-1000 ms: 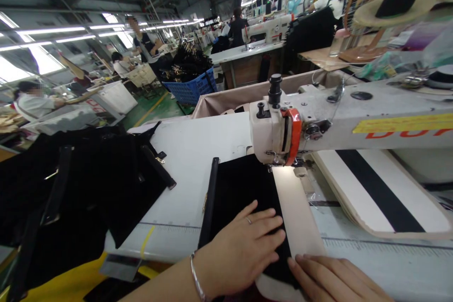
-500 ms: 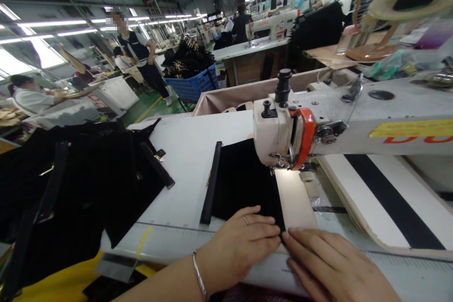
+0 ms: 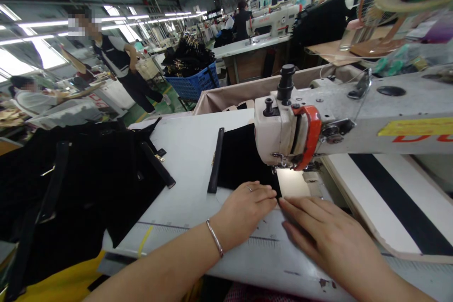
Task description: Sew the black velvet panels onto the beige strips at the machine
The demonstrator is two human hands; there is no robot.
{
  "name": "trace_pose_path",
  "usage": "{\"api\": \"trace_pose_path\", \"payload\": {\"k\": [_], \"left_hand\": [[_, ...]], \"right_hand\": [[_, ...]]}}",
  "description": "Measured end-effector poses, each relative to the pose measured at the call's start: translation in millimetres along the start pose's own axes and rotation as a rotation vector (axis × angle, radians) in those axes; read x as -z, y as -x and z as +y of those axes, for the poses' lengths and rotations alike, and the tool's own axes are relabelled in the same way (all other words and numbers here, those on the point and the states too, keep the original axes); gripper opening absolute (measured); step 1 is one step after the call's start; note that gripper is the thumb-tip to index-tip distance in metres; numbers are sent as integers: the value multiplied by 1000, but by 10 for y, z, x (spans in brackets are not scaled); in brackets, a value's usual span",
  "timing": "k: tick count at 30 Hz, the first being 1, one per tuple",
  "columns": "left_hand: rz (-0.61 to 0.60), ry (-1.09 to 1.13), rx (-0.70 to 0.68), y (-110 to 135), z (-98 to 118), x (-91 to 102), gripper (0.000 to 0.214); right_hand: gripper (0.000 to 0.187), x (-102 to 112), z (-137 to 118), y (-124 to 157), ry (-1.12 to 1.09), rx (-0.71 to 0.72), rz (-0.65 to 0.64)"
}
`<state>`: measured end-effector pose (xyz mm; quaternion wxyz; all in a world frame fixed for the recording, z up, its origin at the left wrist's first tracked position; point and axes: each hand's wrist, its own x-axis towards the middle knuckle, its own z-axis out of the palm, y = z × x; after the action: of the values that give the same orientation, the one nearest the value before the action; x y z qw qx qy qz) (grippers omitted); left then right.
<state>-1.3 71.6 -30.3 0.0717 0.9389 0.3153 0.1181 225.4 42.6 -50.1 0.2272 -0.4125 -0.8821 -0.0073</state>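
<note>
My left hand (image 3: 245,207), with a ring and a silver bangle, lies flat with its fingers on the near edge of a black fabric piece (image 3: 239,158). A dark strip with a gold zipper pull (image 3: 216,163) runs along that piece's left side. My right hand (image 3: 323,226) rests with fingers stretched out at the near end of a pale strip (image 3: 292,181), which lies along the fabric's right edge. The fingertips of both hands almost meet. Fabric and strip pass under the head of a white sewing machine (image 3: 272,132); its needle point is hard to make out.
Black pieces with zippers (image 3: 106,174) are heaped at the left. A stack of pale panels with a black stripe (image 3: 396,198) lies right of the machine. Beyond the white tabletop (image 3: 184,151) are a blue crate (image 3: 193,82) and a standing person (image 3: 118,59).
Both hands have moved forward, away from me, along with the black fabric and pale strip, which have slid farther under the machine head. The standing person has shifted left.
</note>
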Motion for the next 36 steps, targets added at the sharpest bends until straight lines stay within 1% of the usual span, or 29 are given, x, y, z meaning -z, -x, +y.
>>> {"api": "trace_pose_path", "payload": {"k": [6, 10, 14, 18, 23, 28, 31, 36], "left_hand": [[25, -28, -8, -189, -219, -2, 26], [46, -17, 36, -307, -350, -26, 22], [61, 10, 97, -389, -431, -52, 22], [98, 3, 154, -416, -453, -68, 23], [125, 0, 156, -412, -448, -73, 23], [129, 14, 147, -410, -450, -68, 22], [135, 8, 166, -417, -451, -54, 22], [99, -25, 175, -437, -446, -12, 25]], "right_hand": [[36, -35, 123, -195, 22, 4, -54], [37, -63, 183, -284, 66, -3, -35], [39, -101, 197, -337, 103, -37, -32], [41, -132, 193, -360, 97, -56, -60], [43, -145, 189, -347, 87, -59, -44], [44, -153, 173, -346, 80, -74, -36], [44, -150, 164, -357, 66, -86, -50], [44, -138, 170, -377, 58, -98, -67]]}}
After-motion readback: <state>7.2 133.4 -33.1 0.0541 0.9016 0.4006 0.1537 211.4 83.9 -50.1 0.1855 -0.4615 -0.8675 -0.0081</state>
